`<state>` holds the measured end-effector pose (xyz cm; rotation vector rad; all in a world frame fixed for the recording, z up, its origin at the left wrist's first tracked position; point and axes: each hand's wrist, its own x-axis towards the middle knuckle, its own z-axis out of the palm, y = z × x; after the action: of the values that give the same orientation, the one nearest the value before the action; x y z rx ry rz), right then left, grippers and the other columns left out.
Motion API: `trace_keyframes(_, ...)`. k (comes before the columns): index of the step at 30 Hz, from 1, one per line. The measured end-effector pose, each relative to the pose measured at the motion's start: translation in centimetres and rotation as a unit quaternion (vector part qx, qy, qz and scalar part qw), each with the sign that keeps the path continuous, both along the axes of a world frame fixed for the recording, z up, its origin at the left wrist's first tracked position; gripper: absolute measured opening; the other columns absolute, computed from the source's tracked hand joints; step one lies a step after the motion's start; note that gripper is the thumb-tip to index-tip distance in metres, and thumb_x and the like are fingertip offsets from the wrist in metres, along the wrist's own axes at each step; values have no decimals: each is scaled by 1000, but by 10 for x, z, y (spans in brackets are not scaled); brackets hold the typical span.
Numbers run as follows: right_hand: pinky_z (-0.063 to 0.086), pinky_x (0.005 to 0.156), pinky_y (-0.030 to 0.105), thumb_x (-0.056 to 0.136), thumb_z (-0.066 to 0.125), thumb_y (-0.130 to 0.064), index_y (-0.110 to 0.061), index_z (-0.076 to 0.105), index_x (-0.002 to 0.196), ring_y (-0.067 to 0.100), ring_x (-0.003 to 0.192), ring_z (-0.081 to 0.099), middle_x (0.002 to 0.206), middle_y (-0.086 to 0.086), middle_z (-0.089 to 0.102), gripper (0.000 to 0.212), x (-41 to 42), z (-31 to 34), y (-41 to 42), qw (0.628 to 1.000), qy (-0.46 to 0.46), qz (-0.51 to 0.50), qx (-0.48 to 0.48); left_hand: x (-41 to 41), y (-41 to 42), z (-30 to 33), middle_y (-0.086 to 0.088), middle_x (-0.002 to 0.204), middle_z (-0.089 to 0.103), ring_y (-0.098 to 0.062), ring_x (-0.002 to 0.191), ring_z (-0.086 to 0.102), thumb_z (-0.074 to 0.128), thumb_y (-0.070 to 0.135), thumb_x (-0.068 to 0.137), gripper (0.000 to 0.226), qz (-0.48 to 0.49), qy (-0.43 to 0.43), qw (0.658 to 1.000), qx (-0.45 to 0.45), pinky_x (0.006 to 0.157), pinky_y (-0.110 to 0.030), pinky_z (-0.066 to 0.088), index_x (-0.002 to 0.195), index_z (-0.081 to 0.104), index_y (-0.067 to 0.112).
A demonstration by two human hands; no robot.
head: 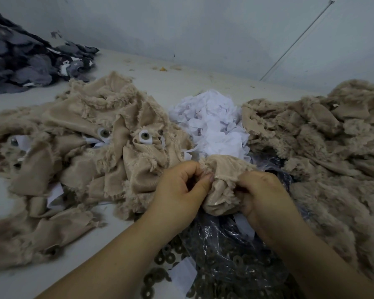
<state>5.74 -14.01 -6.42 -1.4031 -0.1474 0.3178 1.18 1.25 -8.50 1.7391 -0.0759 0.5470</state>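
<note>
Plush fabric piece (221, 187) sits near centre above the washer bag (231, 249), pinched between left hand (179, 190) and right hand (266, 197), fingers curled tight; advisable: keep both thumbs close at the fold; hold backing taut; avoid trapping pile fibres.

readable text: none | labels/brands/numbers: none legible on fabric, paper or bag

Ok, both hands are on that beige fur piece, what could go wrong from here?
The fur piece is bunched tight between the left hand and right hand, so its edges are hidden and could be misjudged. The bag of washers lies right under the wrists, with loose washers beside it; a nudge could scatter more.
</note>
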Motion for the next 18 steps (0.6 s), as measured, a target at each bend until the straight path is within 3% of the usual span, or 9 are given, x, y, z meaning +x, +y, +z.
trace_keyframes(1,52,78,59,90,59,-16,15,66,94,39,77,62,88,39,64,32,-1,2,1,999,28,-3,25,0,1,0,-16,65,58,-18,58,51,62,28,84,30,5,-3,1000,13,56,-43,48,71,59,2)
trace_keyframes(3,59,75,50,87,70,-38,7,72,88,38,73,69,86,30,71,45,-5,4,2,1000,14,15,23,-1,2,0,-9,62,56,-10,56,49,62,28,84,28,9,-10,999,38,53,-34,46,68,58,6)
trace_keyframes(5,62,65,42,67,85,-45,6,73,77,36,67,72,77,27,73,54,-11,6,2,998,-46,27,-30,-2,1,0,-7,61,56,-13,55,50,62,26,85,25,0,-15,998,53,52,-34,46,68,59,8)
trace_keyframes(8,60,59,35,60,79,-32,5,75,76,35,69,73,79,26,74,41,-8,-1,-1,999,-26,5,-18,-2,0,-1,-5,60,57,-11,55,50,67,26,84,23,-19,-12,999,42,52,-33,46,67,59,12)
trace_keyframes(12,61,64,36,64,75,-25,1,77,81,36,78,75,86,22,75,31,-7,-1,0,1000,-17,7,2,-2,1,3,4,58,61,-6,54,54,71,24,85,18,-54,23,997,-56,51,-23,47,68,66,22)
trace_keyframes(14,62,68,39,68,75,-21,1,76,83,37,82,75,88,22,76,27,-8,-4,1,1000,-12,-5,11,-2,2,2,3,58,63,-7,55,56,71,17,87,21,-44,34,996,-73,53,-23,48,67,67,23)
trace_keyframes(18,58,84,57,86,72,-7,8,71,94,45,89,72,94,27,73,16,-7,-7,1,998,-32,-38,-25,-5,-3,5,-4,69,60,-11,61,55,73,8,80,17,23,-19,999,-16,56,-28,49,73,61,19)
